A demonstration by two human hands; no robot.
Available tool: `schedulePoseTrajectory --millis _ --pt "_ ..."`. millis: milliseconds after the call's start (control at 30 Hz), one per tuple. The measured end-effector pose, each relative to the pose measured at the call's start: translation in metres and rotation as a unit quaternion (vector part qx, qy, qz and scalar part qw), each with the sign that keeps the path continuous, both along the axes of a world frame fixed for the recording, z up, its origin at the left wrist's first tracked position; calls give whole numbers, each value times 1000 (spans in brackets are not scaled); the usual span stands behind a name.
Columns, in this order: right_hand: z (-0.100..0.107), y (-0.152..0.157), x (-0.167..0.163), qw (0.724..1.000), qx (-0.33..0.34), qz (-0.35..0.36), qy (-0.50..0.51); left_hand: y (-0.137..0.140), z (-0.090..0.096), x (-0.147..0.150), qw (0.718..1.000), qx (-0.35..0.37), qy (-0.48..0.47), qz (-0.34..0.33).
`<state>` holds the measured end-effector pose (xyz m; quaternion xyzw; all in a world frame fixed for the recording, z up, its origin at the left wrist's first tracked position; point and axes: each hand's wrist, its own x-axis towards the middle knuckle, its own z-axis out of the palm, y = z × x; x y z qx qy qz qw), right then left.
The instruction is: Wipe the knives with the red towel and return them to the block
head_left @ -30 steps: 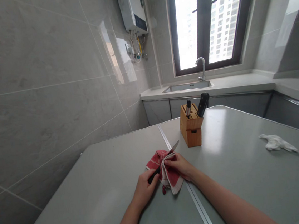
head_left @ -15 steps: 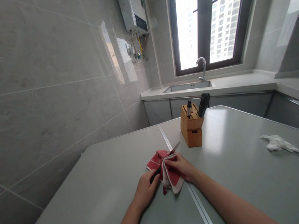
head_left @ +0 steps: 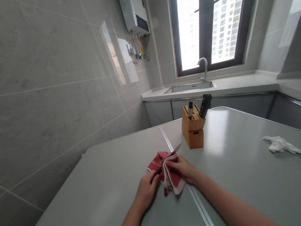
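My left hand (head_left: 146, 189) is closed around the black handle of a kitchen knife (head_left: 176, 148). The blade points away to the upper right, its tip showing past a red and white cloth (head_left: 171, 179). My right hand (head_left: 183, 168) pinches this cloth, which is folded over the middle of the blade. Most of the blade is hidden under the cloth. Just beyond my hands stands a wooden knife block (head_left: 195, 136), upright, with a large black-handled knife (head_left: 205, 105) and a second, slimmer handle (head_left: 190, 109) in its slots.
A crumpled white cloth or tissue (head_left: 280, 145) lies on the right of the pale table (head_left: 101, 184). A metal strip (head_left: 202, 210) runs across the tabletop. Behind it is a counter with a sink (head_left: 191, 87) and tap (head_left: 204, 68). A tiled wall borders the left side.
My left hand has shifted very slightly on the knife's handle, covering more of its end. Knife, cloth and right hand look almost unmoved.
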<state>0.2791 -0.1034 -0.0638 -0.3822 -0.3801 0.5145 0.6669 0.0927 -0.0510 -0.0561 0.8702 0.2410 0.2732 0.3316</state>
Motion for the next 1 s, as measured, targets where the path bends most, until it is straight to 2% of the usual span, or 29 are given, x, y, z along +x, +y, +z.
schedulePoseTrajectory --millis 1000 --pt "0 0 0 1000 -6 3 9 0 0 -1 999 2 -30 24"
